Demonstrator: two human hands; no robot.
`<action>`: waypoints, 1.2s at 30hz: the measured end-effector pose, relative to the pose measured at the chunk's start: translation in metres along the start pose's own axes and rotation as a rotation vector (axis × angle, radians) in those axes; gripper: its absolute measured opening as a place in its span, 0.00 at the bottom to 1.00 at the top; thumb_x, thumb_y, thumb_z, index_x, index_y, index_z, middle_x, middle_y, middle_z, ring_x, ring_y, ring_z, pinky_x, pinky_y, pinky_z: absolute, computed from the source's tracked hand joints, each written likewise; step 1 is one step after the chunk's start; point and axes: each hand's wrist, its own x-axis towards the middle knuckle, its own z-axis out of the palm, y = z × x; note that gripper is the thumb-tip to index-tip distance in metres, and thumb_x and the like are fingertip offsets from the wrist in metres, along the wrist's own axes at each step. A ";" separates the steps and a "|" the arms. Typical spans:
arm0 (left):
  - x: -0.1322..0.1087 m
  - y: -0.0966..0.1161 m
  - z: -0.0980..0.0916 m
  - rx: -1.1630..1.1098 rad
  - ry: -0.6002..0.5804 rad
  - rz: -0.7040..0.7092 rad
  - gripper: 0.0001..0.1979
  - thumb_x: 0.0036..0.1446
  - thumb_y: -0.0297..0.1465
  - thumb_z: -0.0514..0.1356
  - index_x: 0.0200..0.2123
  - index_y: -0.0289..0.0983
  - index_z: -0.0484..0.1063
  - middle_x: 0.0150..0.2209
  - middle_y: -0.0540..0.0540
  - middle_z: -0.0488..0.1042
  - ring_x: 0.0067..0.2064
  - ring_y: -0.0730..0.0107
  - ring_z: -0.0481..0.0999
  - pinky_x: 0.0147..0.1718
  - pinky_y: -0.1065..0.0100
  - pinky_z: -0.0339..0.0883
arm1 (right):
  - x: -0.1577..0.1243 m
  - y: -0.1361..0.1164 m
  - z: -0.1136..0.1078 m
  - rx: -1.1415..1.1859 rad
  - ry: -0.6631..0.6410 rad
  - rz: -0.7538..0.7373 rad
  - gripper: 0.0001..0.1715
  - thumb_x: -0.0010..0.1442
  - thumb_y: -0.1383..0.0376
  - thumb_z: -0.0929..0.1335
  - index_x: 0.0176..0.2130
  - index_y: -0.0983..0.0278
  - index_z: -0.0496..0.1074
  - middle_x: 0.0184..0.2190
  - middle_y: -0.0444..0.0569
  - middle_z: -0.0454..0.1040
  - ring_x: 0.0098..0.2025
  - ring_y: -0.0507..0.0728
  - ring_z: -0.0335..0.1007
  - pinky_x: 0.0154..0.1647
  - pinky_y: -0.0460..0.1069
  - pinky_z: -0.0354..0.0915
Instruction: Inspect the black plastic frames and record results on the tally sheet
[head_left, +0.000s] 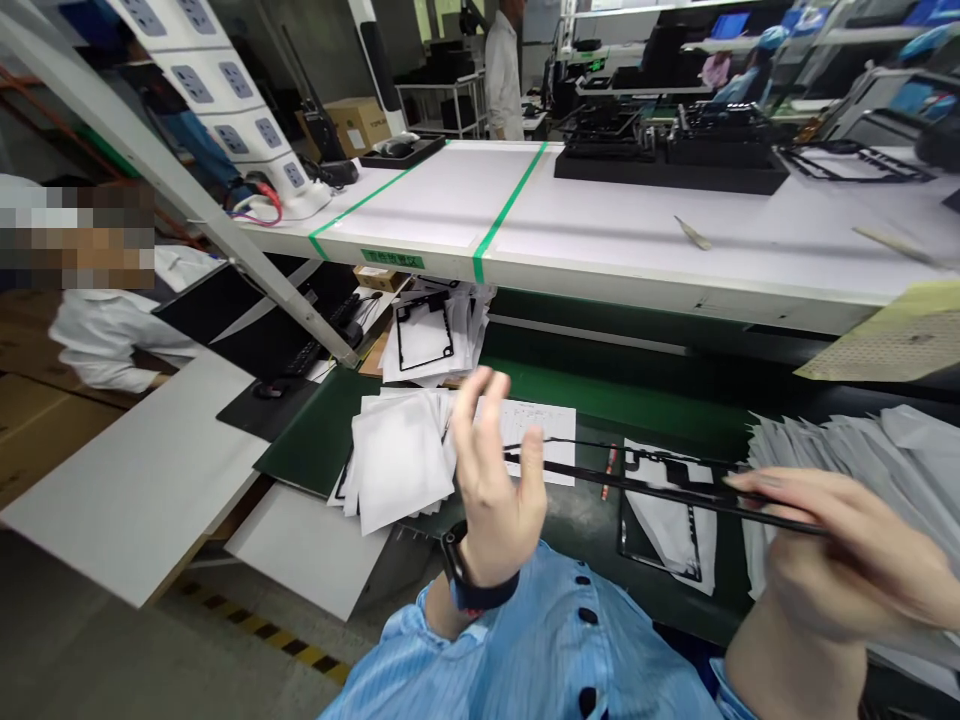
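Note:
My right hand (847, 550) pinches the right end of a thin black frame (622, 478), held nearly edge-on above the bench. My left hand (495, 470), with a black watch on its wrist, is raised at the frame's left end. Its fingers are stretched upward and the thumb stands apart; whether the palm touches the frame I cannot tell. Below, another black frame (697, 545) lies on a white sheet on the dark green mat (570, 530). A red-and-white pen-like stick (608, 472) and a printed sheet (551, 415) lie beyond the held frame.
White sheets are stacked at the left (401, 460), with another stack (885, 460) at the right. Behind the mat, a white shelf (450, 215) carries black trays (667, 165). A slanted metal post (202, 220) stands left. A person in white (112, 320) sits beyond it.

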 end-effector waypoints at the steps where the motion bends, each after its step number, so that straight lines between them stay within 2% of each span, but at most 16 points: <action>1: -0.001 0.002 0.001 -0.029 -0.170 0.047 0.14 0.72 0.29 0.58 0.57 0.34 0.74 0.53 0.37 0.81 0.57 0.61 0.80 0.56 0.63 0.75 | 0.005 -0.007 0.002 -0.045 -0.110 -0.078 0.12 0.67 0.76 0.71 0.37 0.61 0.82 0.29 0.47 0.81 0.28 0.53 0.79 0.25 0.45 0.71; 3: -0.003 0.008 0.001 -0.203 -0.481 0.105 0.16 0.77 0.31 0.49 0.55 0.33 0.74 0.46 0.37 0.83 0.49 0.64 0.85 0.48 0.67 0.80 | 0.015 -0.020 0.008 -0.087 -0.254 -0.247 0.15 0.66 0.81 0.68 0.38 0.65 0.79 0.31 0.49 0.82 0.29 0.52 0.79 0.28 0.44 0.72; 4: -0.003 0.011 0.001 -0.281 -0.567 0.115 0.18 0.77 0.32 0.47 0.53 0.32 0.75 0.43 0.37 0.84 0.44 0.65 0.86 0.42 0.69 0.81 | 0.020 -0.026 0.011 -0.102 -0.295 -0.288 0.14 0.67 0.81 0.66 0.38 0.65 0.78 0.31 0.49 0.82 0.30 0.52 0.79 0.29 0.44 0.72; 5: -0.002 0.014 0.000 -0.315 -0.598 0.121 0.19 0.77 0.33 0.48 0.49 0.32 0.77 0.39 0.38 0.84 0.39 0.65 0.85 0.37 0.70 0.80 | 0.024 -0.032 0.015 -0.108 -0.317 -0.307 0.13 0.69 0.80 0.66 0.38 0.66 0.76 0.31 0.50 0.81 0.30 0.52 0.79 0.29 0.44 0.73; 7: 0.000 0.018 -0.001 -0.288 -0.551 0.119 0.20 0.77 0.38 0.50 0.42 0.32 0.78 0.32 0.40 0.82 0.31 0.67 0.83 0.28 0.72 0.77 | 0.031 -0.042 0.020 -0.097 -0.320 -0.302 0.12 0.72 0.77 0.65 0.38 0.65 0.74 0.30 0.48 0.80 0.29 0.51 0.78 0.29 0.43 0.72; 10: 0.001 0.022 -0.003 -0.223 -0.410 0.105 0.23 0.75 0.44 0.53 0.33 0.35 0.78 0.19 0.48 0.76 0.18 0.73 0.74 0.18 0.74 0.68 | 0.035 -0.047 0.020 -0.093 -0.332 -0.281 0.12 0.76 0.71 0.64 0.38 0.63 0.73 0.27 0.45 0.79 0.27 0.50 0.76 0.32 0.43 0.73; 13: 0.000 0.025 -0.004 -0.184 -0.201 0.097 0.24 0.74 0.44 0.55 0.28 0.37 0.76 0.15 0.52 0.72 0.14 0.76 0.68 0.16 0.73 0.63 | 0.030 -0.033 0.009 -0.094 -0.361 -0.301 0.15 0.78 0.64 0.64 0.40 0.63 0.76 0.32 0.51 0.81 0.35 0.52 0.80 0.45 0.47 0.77; 16: 0.002 0.027 -0.004 -0.202 -0.050 0.115 0.25 0.74 0.44 0.55 0.28 0.36 0.75 0.14 0.54 0.70 0.13 0.79 0.63 0.15 0.74 0.58 | 0.019 -0.011 -0.003 0.011 -0.316 -0.317 0.13 0.75 0.71 0.66 0.51 0.65 0.80 0.38 0.56 0.82 0.44 0.56 0.82 0.48 0.50 0.79; 19: 0.004 0.027 -0.003 -0.233 -0.057 0.115 0.26 0.74 0.44 0.55 0.26 0.36 0.74 0.13 0.54 0.68 0.13 0.80 0.62 0.16 0.75 0.57 | 0.005 0.003 -0.009 0.113 -0.265 -0.219 0.25 0.73 0.74 0.66 0.64 0.58 0.76 0.38 0.55 0.81 0.43 0.58 0.83 0.40 0.51 0.81; 23: 0.005 0.025 -0.003 -0.271 -0.074 0.085 0.27 0.75 0.45 0.54 0.26 0.36 0.74 0.14 0.53 0.71 0.14 0.79 0.64 0.17 0.74 0.60 | -0.008 0.008 -0.016 0.107 -0.284 -0.185 0.22 0.77 0.66 0.63 0.64 0.53 0.75 0.36 0.56 0.80 0.41 0.58 0.83 0.35 0.49 0.80; 29: 0.002 0.024 -0.003 -0.247 -0.052 0.042 0.30 0.74 0.49 0.53 0.24 0.37 0.74 0.14 0.53 0.70 0.13 0.77 0.63 0.17 0.71 0.59 | -0.002 0.017 -0.028 0.094 -0.360 -0.277 0.24 0.76 0.65 0.64 0.66 0.54 0.73 0.34 0.57 0.81 0.40 0.60 0.84 0.35 0.51 0.81; 33: 0.000 0.022 0.000 -0.291 -0.038 0.001 0.32 0.71 0.54 0.52 0.23 0.38 0.74 0.13 0.52 0.68 0.12 0.76 0.59 0.15 0.70 0.55 | 0.003 0.015 -0.027 0.063 -0.438 -0.324 0.25 0.76 0.66 0.64 0.68 0.57 0.70 0.35 0.57 0.83 0.40 0.61 0.85 0.34 0.50 0.81; 36: -0.001 0.022 0.003 -0.317 -0.025 -0.048 0.33 0.65 0.59 0.56 0.21 0.38 0.72 0.12 0.53 0.63 0.14 0.77 0.59 0.15 0.71 0.51 | 0.003 0.005 -0.019 0.053 -0.373 -0.307 0.24 0.76 0.65 0.64 0.68 0.56 0.71 0.33 0.54 0.82 0.37 0.61 0.85 0.33 0.50 0.81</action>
